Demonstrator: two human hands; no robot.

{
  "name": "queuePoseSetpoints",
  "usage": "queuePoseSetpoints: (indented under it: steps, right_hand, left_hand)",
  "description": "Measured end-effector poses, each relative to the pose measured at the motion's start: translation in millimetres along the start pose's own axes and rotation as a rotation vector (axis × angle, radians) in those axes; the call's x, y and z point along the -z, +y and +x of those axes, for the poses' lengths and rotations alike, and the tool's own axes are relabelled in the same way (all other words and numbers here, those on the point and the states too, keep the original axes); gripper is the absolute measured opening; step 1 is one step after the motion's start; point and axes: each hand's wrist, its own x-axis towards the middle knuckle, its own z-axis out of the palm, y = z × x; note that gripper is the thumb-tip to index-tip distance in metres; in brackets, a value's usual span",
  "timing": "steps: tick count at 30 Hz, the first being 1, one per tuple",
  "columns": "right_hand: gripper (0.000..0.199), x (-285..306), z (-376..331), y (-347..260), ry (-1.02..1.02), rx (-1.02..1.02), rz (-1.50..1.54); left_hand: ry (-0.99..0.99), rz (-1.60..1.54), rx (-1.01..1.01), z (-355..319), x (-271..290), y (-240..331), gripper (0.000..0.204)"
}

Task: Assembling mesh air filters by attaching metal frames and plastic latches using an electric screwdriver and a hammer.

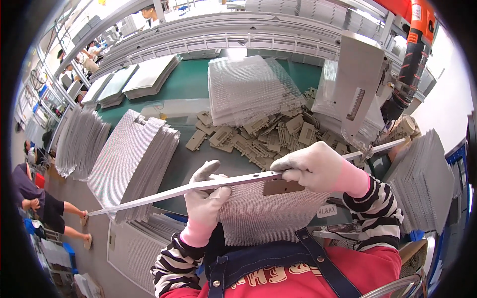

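Both my hands wear white gloves with pink cuffs. A long, narrow white metal strip (164, 192) slants across in front of me, rising to the right. My left hand (206, 196) is closed around it near the middle, thumb on the near side and a finger behind. Farther right, my right hand (315, 166) pinches the same strip between thumb and fingers. Below it hangs a silver mesh panel (268, 216), upright against my apron, with a brown plastic piece (282, 187) at its upper edge. Whether the panel's edge sits inside the strip I cannot tell.
Beige plastic clips (268, 134) lie heaped beyond my hands on the green bench (186, 74). Stacks of mesh panels (136, 154) stand at left, more (246, 82) at the back and right (420, 181). A grey machine with an orange power driver (422, 25) rises at right. A person (42, 196) stands far left.
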Motion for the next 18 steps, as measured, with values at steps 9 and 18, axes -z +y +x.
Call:
queuePoseSetpoints:
  steps: [9, 18]
  right_hand:
    - [0.028, 12, -35, 2, 0.063, -0.081, 0.022]
    - [0.026, 11, -33, 4, 0.092, 0.032, 0.02]
  left_hand:
    - [0.118, -0.049, -0.079, -13, 3, 4, 0.047]
    - [0.073, -0.05, -0.086, -17, 5, -1, 0.05]
